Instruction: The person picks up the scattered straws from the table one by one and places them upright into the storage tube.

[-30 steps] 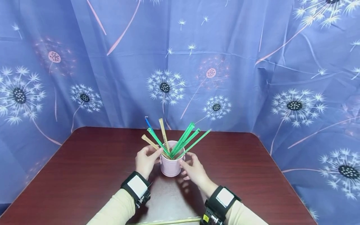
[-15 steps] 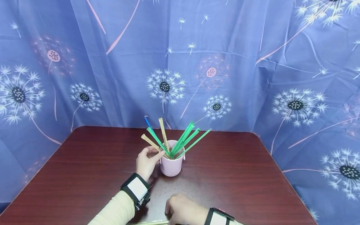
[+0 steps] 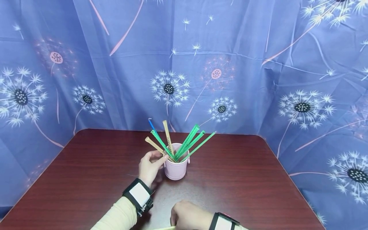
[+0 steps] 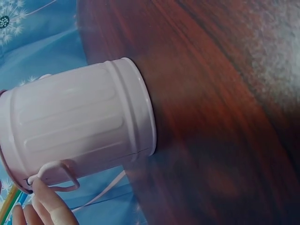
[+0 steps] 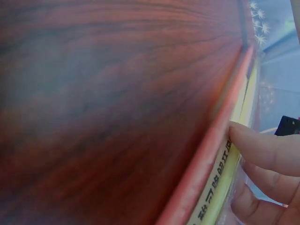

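A small pale pink metal pail [image 3: 175, 172] stands upright on the table, holding several straws in printed green [image 3: 188, 143] and yellow [image 3: 166, 134] wrappers. My left hand [image 3: 149, 166] pinches the pail's left rim, thumb in front; the left wrist view shows its fingertips at the side handle [image 4: 72, 180]. Down at the near edge of the head view, my right hand [image 3: 188, 214] is bent over a yellow straw [image 3: 167, 228]. In the right wrist view its thumb and fingers [image 5: 262, 150] pinch printed yellow straws [image 5: 220, 187], with a red straw [image 5: 206, 145] alongside.
The dark red-brown table [image 3: 244, 185] extends to both sides of the pail. A blue curtain [image 3: 129, 80] with dandelion prints hangs behind it and along the sides. A blue-tipped straw [image 3: 151, 124] also sticks out of the pail.
My right hand has left the pail's right side and come back toward the near edge, onto the yellow straw there. The left hand stays at the rim, and the pail stands where it was.
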### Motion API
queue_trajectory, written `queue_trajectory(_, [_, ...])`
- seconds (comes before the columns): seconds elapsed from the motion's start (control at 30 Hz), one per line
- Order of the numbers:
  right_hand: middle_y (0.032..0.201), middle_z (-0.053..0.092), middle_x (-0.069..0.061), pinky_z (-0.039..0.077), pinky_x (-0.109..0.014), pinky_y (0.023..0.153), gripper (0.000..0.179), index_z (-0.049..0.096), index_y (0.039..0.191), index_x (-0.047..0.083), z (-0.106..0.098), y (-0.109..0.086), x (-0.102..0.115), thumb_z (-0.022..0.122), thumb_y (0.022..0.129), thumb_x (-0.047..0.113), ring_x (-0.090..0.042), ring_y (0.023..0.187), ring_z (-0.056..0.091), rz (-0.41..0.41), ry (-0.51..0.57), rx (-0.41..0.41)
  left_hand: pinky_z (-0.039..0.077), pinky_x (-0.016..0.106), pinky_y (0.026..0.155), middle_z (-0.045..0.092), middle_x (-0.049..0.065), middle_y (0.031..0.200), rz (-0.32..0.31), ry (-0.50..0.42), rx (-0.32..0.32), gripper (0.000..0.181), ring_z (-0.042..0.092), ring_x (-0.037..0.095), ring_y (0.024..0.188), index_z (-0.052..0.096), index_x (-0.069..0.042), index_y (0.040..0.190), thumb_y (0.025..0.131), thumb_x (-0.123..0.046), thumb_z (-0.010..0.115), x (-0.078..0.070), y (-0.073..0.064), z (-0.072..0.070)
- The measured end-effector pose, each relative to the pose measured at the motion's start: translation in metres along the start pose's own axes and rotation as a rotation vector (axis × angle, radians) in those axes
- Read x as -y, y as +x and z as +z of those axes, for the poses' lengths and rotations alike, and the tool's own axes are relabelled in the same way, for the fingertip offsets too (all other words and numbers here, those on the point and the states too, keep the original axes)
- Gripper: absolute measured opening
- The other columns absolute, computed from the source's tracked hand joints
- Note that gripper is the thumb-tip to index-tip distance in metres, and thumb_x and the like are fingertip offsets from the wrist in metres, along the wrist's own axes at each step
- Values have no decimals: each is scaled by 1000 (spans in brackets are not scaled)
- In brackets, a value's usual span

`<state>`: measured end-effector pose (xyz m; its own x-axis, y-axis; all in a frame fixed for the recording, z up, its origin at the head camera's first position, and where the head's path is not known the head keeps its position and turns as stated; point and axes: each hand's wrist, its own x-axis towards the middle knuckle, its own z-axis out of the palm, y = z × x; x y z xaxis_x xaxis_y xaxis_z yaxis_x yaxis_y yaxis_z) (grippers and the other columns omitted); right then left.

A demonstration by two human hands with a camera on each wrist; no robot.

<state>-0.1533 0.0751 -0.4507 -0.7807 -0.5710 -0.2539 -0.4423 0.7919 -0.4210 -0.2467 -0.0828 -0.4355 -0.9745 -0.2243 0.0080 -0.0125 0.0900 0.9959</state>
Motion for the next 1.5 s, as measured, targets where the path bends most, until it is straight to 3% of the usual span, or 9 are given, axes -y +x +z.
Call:
queue_trajectory(0.13, [57, 58, 15, 42, -14, 58, 15, 69, 68, 17, -7, 1, -2, 82, 66, 10, 4, 58, 48, 30, 99, 9, 60, 27, 66, 69, 21, 110, 31, 1, -2, 40, 66, 8, 76, 64, 4, 113, 83, -19, 79, -1, 1, -4])
queue_trajectory(0.3, [62, 61, 17, 42, -18, 71, 16, 69, 69, 19, -26, -1, -10, 84, 67, 14, 4, 69, 48, 14, 77, -17, 58, 26, 62, 68, 21, 110, 59, 28, -10, 42, 66, 9, 75, 64, 3, 116, 84, -21, 77, -4, 2, -11])
queue_trajectory(0.53, [63, 64, 8, 44, -19, 59, 16, 69, 73, 11, -54, -8, -29, 83, 69, 5, 0, 58, 51, -12, 261, -32, 60, 29, 68, 67, 22, 117, -26, -16, 46, 45, 65, 12, 82, 63, 1, 123, 92, -32, 70, -11, 4, -25])
queue_trajectory(0.8, [69, 65, 5, 47, -24, 62, 16, 67, 77, 12, -80, -12, -44, 80, 76, 4, -7, 65, 57, 16, 306, -49, 58, 24, 65, 70, 11, 104, -77, -74, 119, 46, 65, 9, 76, 62, 2, 118, 98, -39, 61, -19, 5, -32])
queue_trajectory(0.93, [73, 67, 1, 49, -25, 62, 13, 66, 81, 8, -86, -9, -48, 76, 79, 1, -10, 68, 59, 0, 420, -129, 59, 26, 65, 70, 8, 94, -70, -76, 139, 51, 66, 12, 75, 63, 6, 112, 100, -43, 56, -21, 3, -31])
queue_trajectory(1.03, [77, 68, -4, 57, -27, 66, 12, 64, 87, -1, -87, -5, -48, 74, 81, 0, -11, 71, 62, -14, 620, -199, 61, 28, 66, 67, 8, 86, -58, -82, 133, 54, 66, 13, 74, 62, 6, 105, 101, -46, 51, -24, 0, -29])
queue_trajectory(1.2, [84, 69, -5, 61, -38, 80, 25, 55, 100, -18, -83, 0, -44, 69, 86, -3, -13, 79, 69, -29, 1000, -281, 61, 29, 65, 68, 17, 92, 55, -54, 160, 47, 69, 19, 78, 61, 6, 104, 103, -39, 50, -20, -9, -19])
queue_trajectory(1.33, [88, 71, -6, 61, -37, 82, 28, 55, 104, -19, -81, 3, -39, 69, 87, -1, -17, 82, 72, -35, 1133, -351, 59, 25, 69, 71, 15, 100, 221, 81, 258, 28, 70, 23, 84, 67, 0, 109, 96, -25, 65, -15, -23, -11])
queue_trajectory(1.5, [89, 70, -2, 60, -37, 85, 17, 60, 101, -6, -81, 5, -37, 68, 88, 1, -15, 84, 73, -22, 1228, -420, 57, 24, 72, 74, 4, 100, 442, 319, 335, 32, 69, 13, 84, 73, -11, 107, 80, -27, 82, -11, -36, -4])
